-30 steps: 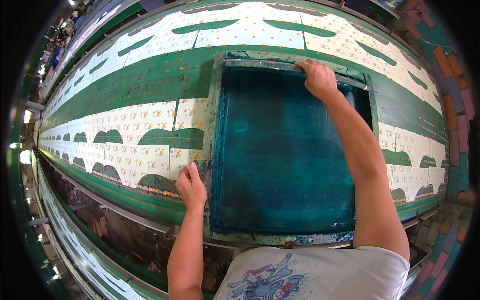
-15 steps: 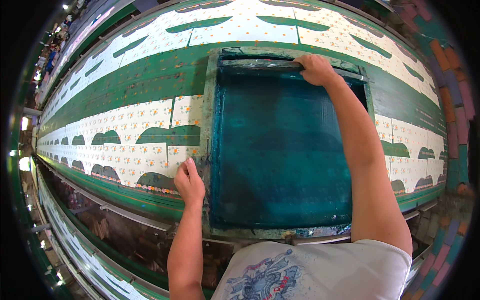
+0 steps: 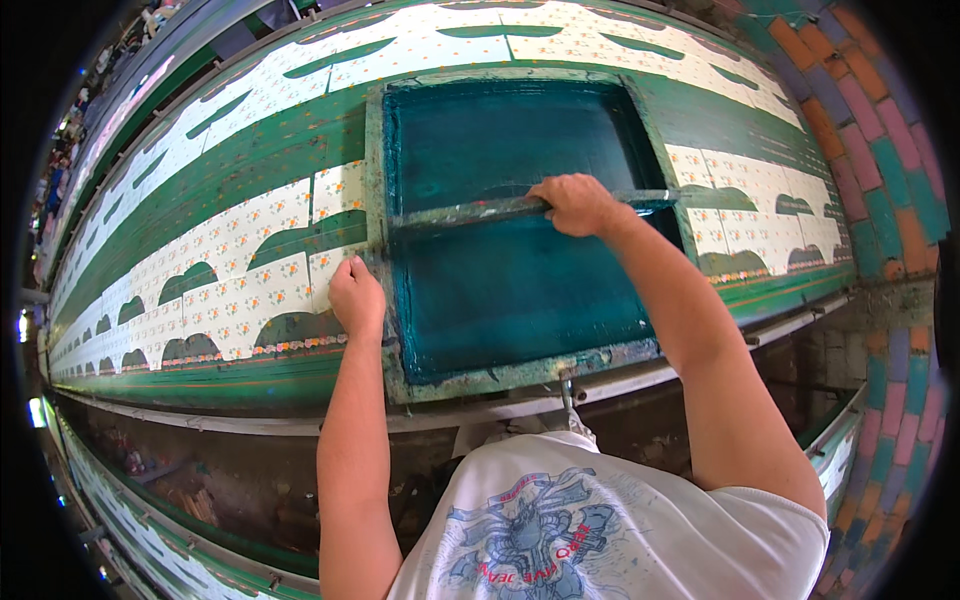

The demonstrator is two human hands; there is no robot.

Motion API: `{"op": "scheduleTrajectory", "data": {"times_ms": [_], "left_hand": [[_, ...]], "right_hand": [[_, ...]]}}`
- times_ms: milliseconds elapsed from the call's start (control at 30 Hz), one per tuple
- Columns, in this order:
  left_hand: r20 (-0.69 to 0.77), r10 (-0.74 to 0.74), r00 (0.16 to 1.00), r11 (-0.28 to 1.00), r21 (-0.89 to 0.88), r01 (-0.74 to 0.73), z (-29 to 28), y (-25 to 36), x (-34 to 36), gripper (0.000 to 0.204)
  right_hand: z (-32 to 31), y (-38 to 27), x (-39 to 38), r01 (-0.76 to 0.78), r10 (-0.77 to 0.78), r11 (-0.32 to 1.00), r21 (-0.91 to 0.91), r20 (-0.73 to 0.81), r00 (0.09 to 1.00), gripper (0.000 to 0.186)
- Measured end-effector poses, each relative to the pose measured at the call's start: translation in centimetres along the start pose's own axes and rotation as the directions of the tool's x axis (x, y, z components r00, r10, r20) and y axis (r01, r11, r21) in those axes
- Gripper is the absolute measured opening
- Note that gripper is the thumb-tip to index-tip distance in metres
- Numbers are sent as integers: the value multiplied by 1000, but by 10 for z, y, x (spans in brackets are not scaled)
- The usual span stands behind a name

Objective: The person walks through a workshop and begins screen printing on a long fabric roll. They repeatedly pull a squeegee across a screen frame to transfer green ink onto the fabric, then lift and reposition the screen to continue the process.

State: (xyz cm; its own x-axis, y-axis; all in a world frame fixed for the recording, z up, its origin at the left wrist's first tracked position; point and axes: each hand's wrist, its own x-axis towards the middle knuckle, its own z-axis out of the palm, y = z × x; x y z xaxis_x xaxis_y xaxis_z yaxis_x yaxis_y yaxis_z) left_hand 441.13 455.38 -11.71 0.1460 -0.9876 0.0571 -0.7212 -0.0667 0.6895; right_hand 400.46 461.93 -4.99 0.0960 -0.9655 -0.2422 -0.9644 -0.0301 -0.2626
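Left hand (image 3: 357,298) beside a frame (image 3: 374,150), right hand (image 3: 578,205) clenched on the bar (image 3: 470,211) across it.
Nearest, the left hand is half curled just beside the frame's left edge; whether it grips anything, I cannot tell. Farther in, the bar runs through the right hand's grasp over the blue-green mesh (image 3: 500,300), its longer part left of that hand, a shorter end right. Beyond the frame, white patterned sheets (image 3: 425,52) lie on the green table (image 3: 260,130).
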Motion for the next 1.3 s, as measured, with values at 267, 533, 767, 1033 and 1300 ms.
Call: {"op": "scheduleTrajectory", "data": {"times_ms": [267,533,767,1033,1300], "left_hand": [[48,-7,999,998,-63,10,7,-15,8,40],[38,14,999,998,-56,-12,11,-23,10,36],[-59,145,988,989,21,-144,22,-41,17,32],[-49,101,994,960,265,-84,20,-40,23,44],[-73,74,995,886,463,-32,15,-18,14,57]], "right_hand": [[36,-77,-127,-40,40,999,36,14,999,41],[75,-105,-198,3,-4,1000,-8,-104,995,41],[94,-101,-228,129,-104,986,110,-207,973,66],[72,10,-242,228,-39,933,278,-552,833,34],[80,193,-260,60,343,816,576,-564,751,55]]}}
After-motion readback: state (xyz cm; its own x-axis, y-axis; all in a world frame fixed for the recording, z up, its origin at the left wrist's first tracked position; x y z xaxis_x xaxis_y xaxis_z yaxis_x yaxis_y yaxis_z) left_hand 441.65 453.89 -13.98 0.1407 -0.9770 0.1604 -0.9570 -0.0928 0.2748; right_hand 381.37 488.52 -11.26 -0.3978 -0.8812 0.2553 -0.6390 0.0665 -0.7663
